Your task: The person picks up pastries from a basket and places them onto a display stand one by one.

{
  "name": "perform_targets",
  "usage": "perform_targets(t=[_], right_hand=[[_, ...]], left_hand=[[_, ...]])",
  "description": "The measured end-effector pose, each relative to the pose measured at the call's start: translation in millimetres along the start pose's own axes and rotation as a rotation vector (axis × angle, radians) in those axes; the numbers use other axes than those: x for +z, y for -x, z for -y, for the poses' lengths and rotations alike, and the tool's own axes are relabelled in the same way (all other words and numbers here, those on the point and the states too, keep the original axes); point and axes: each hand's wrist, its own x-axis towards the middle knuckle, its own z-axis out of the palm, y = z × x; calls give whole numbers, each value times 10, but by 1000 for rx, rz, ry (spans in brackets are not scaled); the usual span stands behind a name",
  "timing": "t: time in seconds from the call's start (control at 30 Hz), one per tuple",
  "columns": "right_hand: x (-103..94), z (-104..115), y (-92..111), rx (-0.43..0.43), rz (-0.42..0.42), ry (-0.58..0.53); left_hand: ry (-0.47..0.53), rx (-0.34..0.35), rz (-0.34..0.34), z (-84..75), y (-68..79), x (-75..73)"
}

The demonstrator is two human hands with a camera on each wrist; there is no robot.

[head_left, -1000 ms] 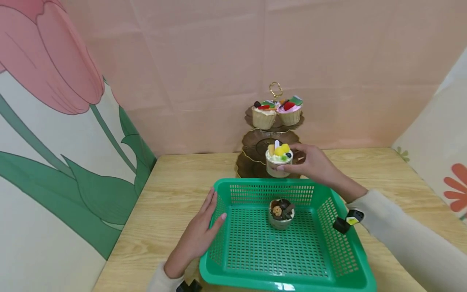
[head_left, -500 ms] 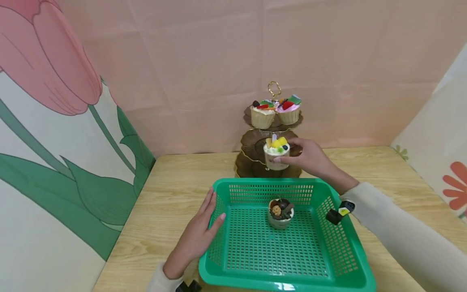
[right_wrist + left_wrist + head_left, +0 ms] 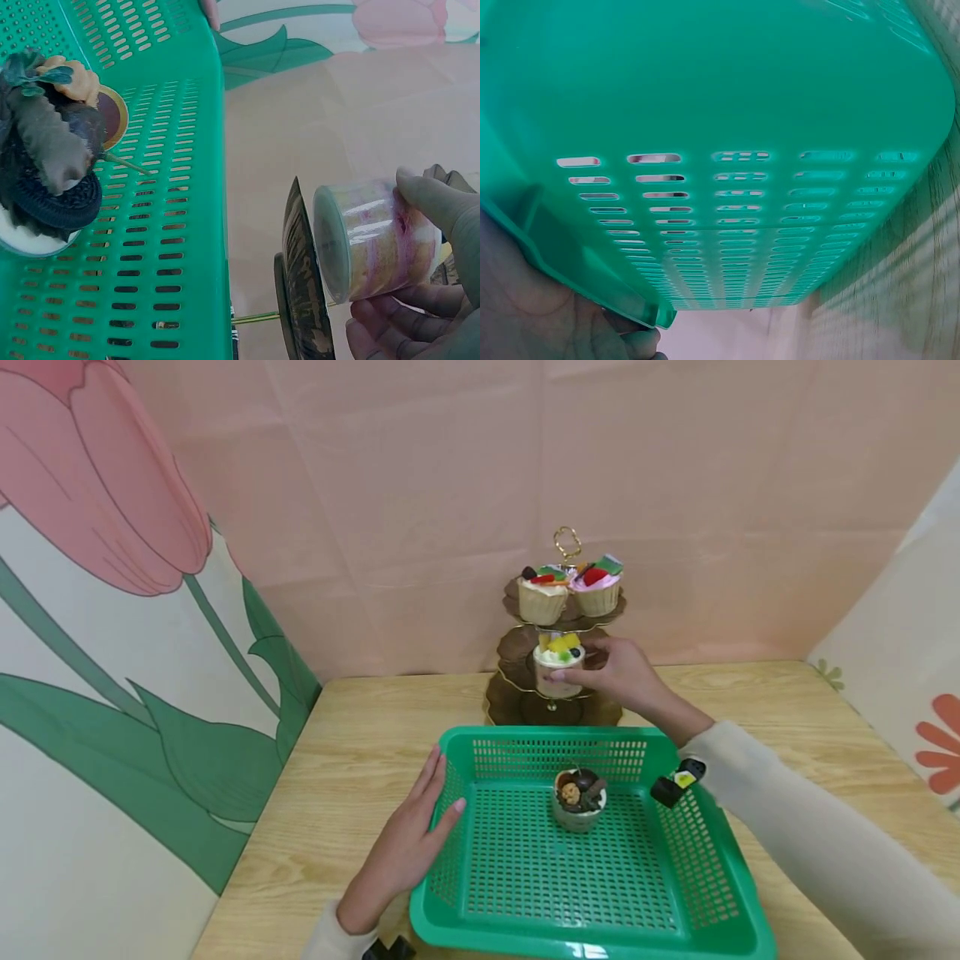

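While my left hand [image 3: 408, 831] lies along the left side of the basket [image 3: 510, 935], fingers straight and thumb over the rim, my right hand [image 3: 628, 679] holds the fruit cup [image 3: 555, 660] by its clear wall, thumb on the near side and fingers round the far side, the grip only as wide as the cup itself. I have it roughly upright at the middle tier [image 3: 514, 653] of the stand [image 3: 512, 706], toward the near edge, its base facing the plate; whether the base touches or hangs just above, I cannot tell, even from the right wrist view. Up on the top tier [image 3: 572, 622] two cupcakes stand side by side, the white one [image 3: 542, 603] and the pink one [image 3: 598, 599], and I count those as done. Down in the basket stands the chocolate cup [image 3: 576, 806], nearer the far wall than the near one, well apart from my fingers on both sides. As I judge it, the work is to dress the stand from the basket, and I am past the halfway mark: two pieces placed, the fruit cup at its tier but not yet released, the chocolate cup left to do. What remains for the piece I hold seems small, a sure seat on the plate and then a gentle letting go, clear of the tier above
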Motion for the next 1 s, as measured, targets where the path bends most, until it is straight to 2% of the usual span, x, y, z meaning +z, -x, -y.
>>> perform_targets(t=[0.5, 0.77, 1.0], right_hand=[[172, -64, -193, -61, -65, 44], [241, -62, -257, -67, -96, 44], [284, -115, -316, -136, -145, 42]], left_hand=[[-8, 0, -14, 4, -2, 5], [-6, -4, -12, 13, 3, 6], [-14, -4, -8, 0, -4, 2]])
